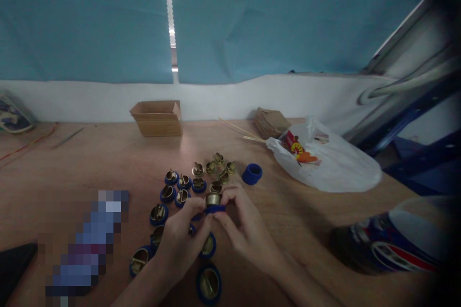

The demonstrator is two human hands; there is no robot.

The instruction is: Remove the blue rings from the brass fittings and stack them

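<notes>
Between the fingertips of my left hand [182, 235] and my right hand [243, 223] is a round brass fitting [213, 199] with a blue ring [215, 209] around its lower rim. Both hands are closed in a pinch on it, one from each side. On the table around them lie several similar brass fittings with blue rings [167, 193], some partly hidden under my left hand. Farther back, several brass fittings [198, 169] show no blue ring. A stack of loose blue rings [251, 174] sits beyond my right hand.
A cardboard box [160, 124] stands against the back wall. At right lie a white plastic bag [331, 165], folded brown cardboard [270, 122] and thin sticks [241, 129]. A large labelled tub [392, 242] is at the right edge. A pixelated object [88, 244] lies at left.
</notes>
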